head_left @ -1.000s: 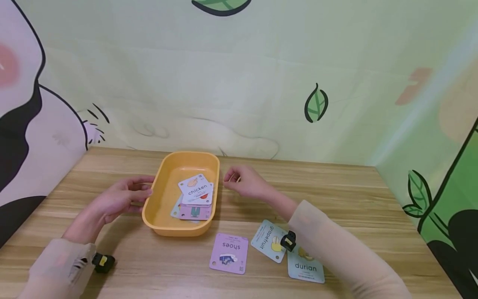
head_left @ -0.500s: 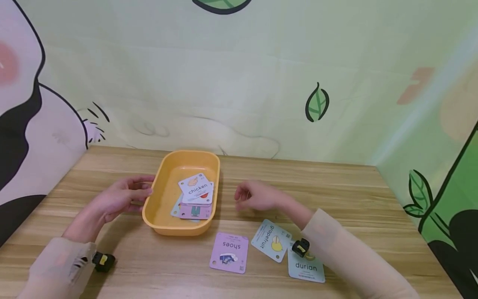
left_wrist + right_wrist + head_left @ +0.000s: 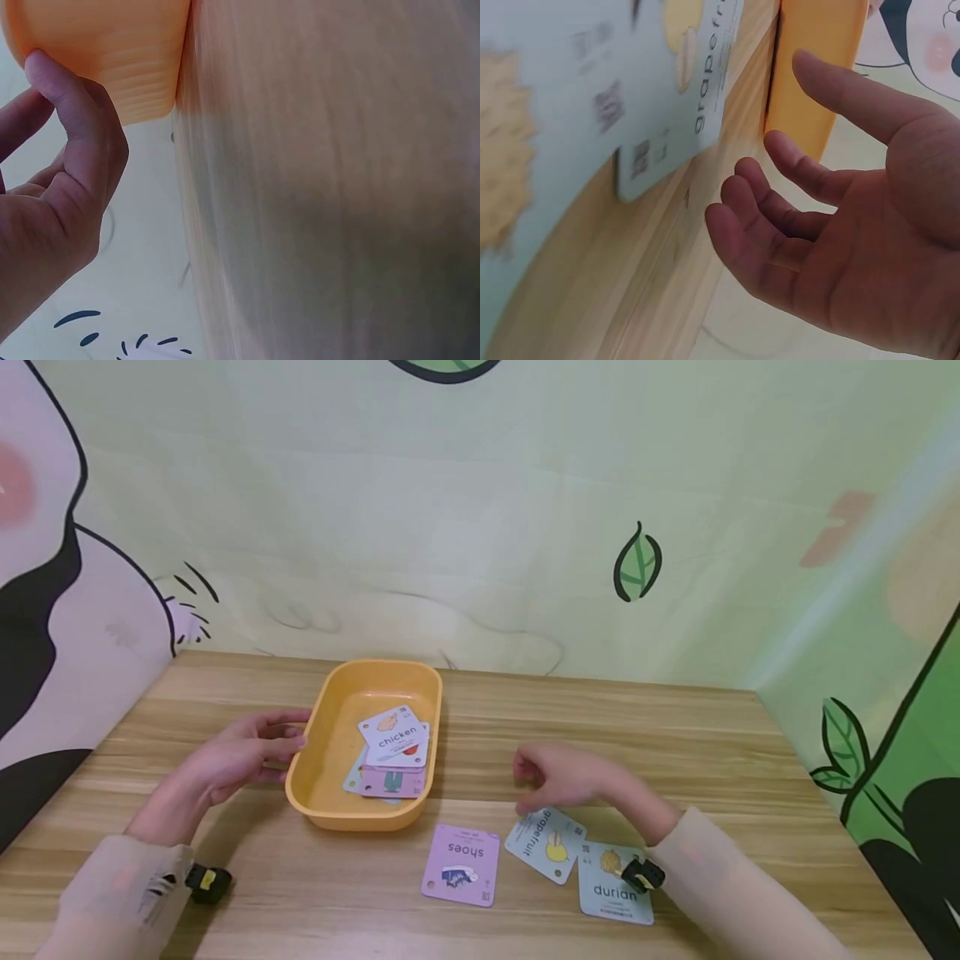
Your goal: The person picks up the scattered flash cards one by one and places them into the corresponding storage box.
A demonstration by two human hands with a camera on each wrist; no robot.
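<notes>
A yellow-orange plastic tray (image 3: 307, 806) holds several picture cards, with a white "chicken" card (image 3: 393, 732) on top of the pile. My left hand (image 3: 243, 756) rests its fingertips against the tray's left outer wall; the left wrist view shows a bent digit touching the tray wall (image 3: 139, 71). To the tray's right, my right hand (image 3: 566, 774) hovers over the far end of a blue "grapefruit" card (image 3: 546, 847). Its fingers are loosely bent, and the right wrist view shows nothing between them. A "durian" card (image 3: 615, 906) lies below my right wrist, partly covered by the wrist camera.
A purple "shoes" card (image 3: 461, 866) lies upside down in front of the tray. All of this is on a wood-grain table (image 3: 675, 735). Behind the table rises a printed cloth backdrop (image 3: 480, 527) with leaves and cartoon figures.
My right hand has moved away from the tray's right side, rightward and nearer, to the grapefruit card. The left hand, tray and cards have stayed in place.
</notes>
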